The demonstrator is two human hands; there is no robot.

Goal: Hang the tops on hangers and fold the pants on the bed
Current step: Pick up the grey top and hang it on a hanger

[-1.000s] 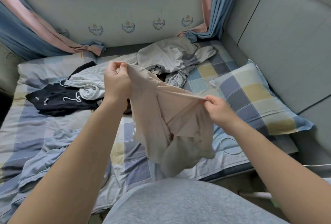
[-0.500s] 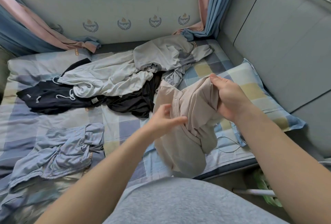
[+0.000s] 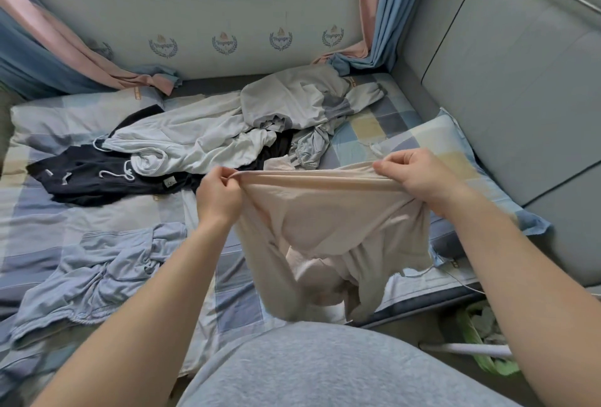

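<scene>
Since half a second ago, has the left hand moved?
Yes. The left hand shifted left, toward the black garment, and now pinches the beige garment.

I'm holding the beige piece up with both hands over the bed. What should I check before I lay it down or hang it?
1. Left hand pinches the top edge of the beige garment: ok.
2. Right hand grips the same edge: ok.
3. Edge pulled straight between the hands: ok.
4. Lower part hanging smooth: not ok, it is bunched.
5. Top or pants: cannot tell.
6. Bare sheet on the bed below it, beside the blue garment: ok.
</scene>
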